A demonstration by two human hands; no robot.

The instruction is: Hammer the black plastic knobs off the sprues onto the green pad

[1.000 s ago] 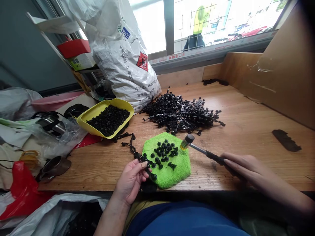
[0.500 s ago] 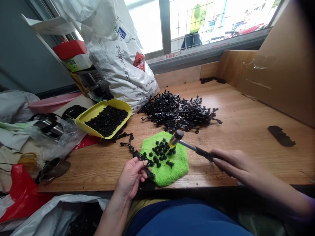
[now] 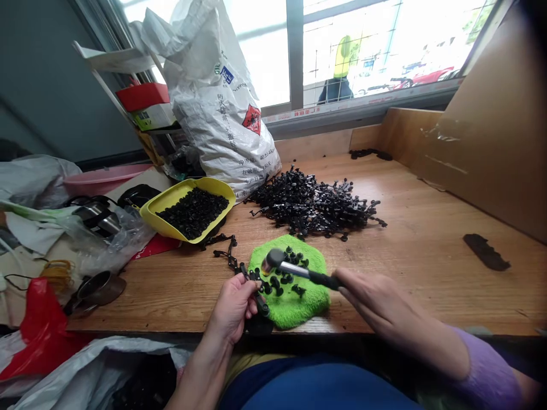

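left hand [image 3: 233,307] at the near edge of the wooden bench [image 3: 427,228], fingers pinched closed on the near end of a black plastic parts strip [image 3: 239,267]. the strip runs from the fingers up and left across the bare wood, past the left edge of the green pad [image 3: 307,304]. its near end lies on the pad's left corner.

right hand [image 3: 371,299] closed around the dark handle of a small mallet [image 3: 294,270], forearm in a purple sleeve [image 3: 487,373] coming in from the lower right. mallet lies low and nearly level over the pad, head [image 3: 272,259] at the pad's upper left, close beside the left fingertips. head is blurred; cannot tell whether it touches the strip.

green pad sits on the bench near its front edge, fuzzy, roughly hexagonal. loose black caps [image 3: 290,273] scattered on its middle, under and around the mallet shaft.

behind the pad, a large heap of black strips [image 3: 316,202] on the wood. left of that, a yellow tray [image 3: 222,188] full of small black pieces [image 3: 192,210], overhanging the bench's left end. a white woven sack [image 3: 217,102] stands upright behind the tray, printed text and a red diamond mark on it. a lone dark scrap [image 3: 486,251] lies far right on the bench, well apart from everything. a cardboard sheet [image 3: 499,114] leans along the right side.

left of the bench: clear bags, a metal cup [image 3: 96,286], a red bag [image 3: 38,336].
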